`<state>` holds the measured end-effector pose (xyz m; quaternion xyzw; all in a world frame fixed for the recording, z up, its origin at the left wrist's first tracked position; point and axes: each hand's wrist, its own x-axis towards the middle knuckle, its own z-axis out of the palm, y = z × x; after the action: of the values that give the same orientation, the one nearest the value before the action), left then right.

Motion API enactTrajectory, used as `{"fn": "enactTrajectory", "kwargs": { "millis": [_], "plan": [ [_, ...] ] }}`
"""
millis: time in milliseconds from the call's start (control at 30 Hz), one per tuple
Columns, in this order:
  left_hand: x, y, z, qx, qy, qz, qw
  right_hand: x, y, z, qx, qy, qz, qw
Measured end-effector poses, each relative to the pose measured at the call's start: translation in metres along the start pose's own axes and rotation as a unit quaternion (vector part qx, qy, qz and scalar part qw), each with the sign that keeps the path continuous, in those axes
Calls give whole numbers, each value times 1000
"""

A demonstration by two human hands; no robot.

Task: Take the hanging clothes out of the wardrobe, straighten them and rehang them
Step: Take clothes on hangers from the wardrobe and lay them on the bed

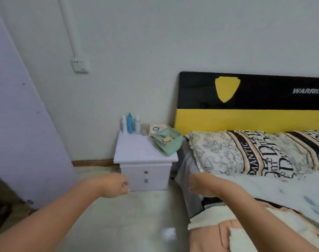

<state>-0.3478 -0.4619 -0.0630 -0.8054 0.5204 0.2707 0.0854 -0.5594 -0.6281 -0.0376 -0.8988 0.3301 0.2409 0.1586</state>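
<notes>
Both your left hand (115,185), loosely curled, and right hand (203,186), grip open, hold nothing; careless grabbing could crease the peach garment (215,235) at five o'clock.

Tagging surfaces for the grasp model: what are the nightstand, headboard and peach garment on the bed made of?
Nightstand: likely painted or laminated board, smooth matte white.
Headboard: glossy black and yellow panel, reflections visible; material unclear.
Peach garment: soft fabric with fuzzy cream lining.

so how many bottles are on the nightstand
3, in a row at the back left of the nightstand: white bottle, blue bottle, pale bottle. The green pouch may hide more.
</notes>
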Motion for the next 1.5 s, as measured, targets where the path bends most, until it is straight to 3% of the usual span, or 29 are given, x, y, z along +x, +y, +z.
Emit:
{"fn": "enactTrajectory", "kwargs": {
  "millis": [333, 533, 767, 900, 1233, 1367, 1500],
  "plan": [
    [-116, -223, 11, -125, 37, -175, 976, 65, -229, -14, -38, -13, -150, 988],
    [-178, -306, 23, -187, 54, -250, 948, 109, -337, -17, -101, -37, -228, 968],
    [-219, -385, 32, -280, 96, -347, 890, 164, -457, -47, -169, -44, -322, 931],
    [-236, -432, 26, -315, 163, -403, 844, 191, -524, -73, -180, -25, -368, 912],
    [-295, -517, 11, -321, 327, -511, 728, 193, -692, -111, -130, 22, -539, 832],
    [-325, -556, 3, -311, 389, -515, 697, 165, -772, -118, -42, 84, -605, 790],
    [-356, -606, -3, -296, 424, -504, 692, 129, -850, -124, 69, 159, -646, 744]
  ]
}}
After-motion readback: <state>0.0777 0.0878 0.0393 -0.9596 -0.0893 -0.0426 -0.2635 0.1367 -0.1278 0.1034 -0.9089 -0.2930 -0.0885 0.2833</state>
